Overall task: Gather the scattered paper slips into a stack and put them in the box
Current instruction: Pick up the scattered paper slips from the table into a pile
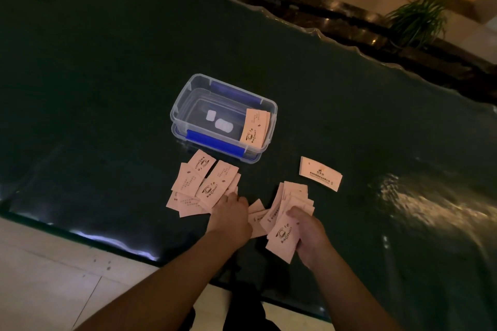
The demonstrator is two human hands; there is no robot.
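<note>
- Two groups of pink paper slips lie near the worktop's front edge: a loose spread under the left hand, and a fanned bundle gripped in the right hand.
- Left fingers rest flat and slightly apart on the spread, pressing rather than pinching; right fingers are closed around the bundle's lower end, thumb on top.
- One slip sits alone to the right, apart from both hands, and a few more already lean inside the clear box, against its right wall.
- Risk: the fanned bundle looks uneven, so slips could slide out of it if the grip loosens while more are added.
- Risk: sweeping the spread toward the near edge could push slips onto the floor, since they lie close to it.
- Risk: the lone slip may simply be overlooked.
- Worktop is dark green, glossy and wavy-edged, with glare at the right.
- Room is dim; pale tiled floor below, potted plants beyond the far edge.
</note>
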